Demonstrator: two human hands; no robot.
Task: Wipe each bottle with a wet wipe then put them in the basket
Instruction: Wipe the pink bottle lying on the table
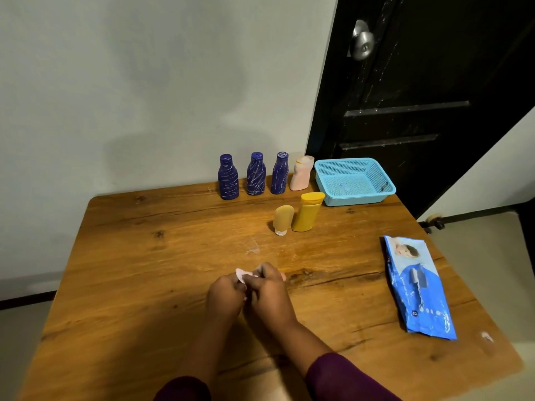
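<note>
Both my hands meet at the near middle of the wooden surface: left hand and right hand pinch a small pale pink item, likely a bottle being wiped, though I can't tell. The other bottles stand waiting at the far edge: three dark blue plastic bottles, a pale pink bottle, a yellow bottle, and a tan tube. The light blue mesh basket is empty. The blue wet-wipe pack lies within right reach.
</note>
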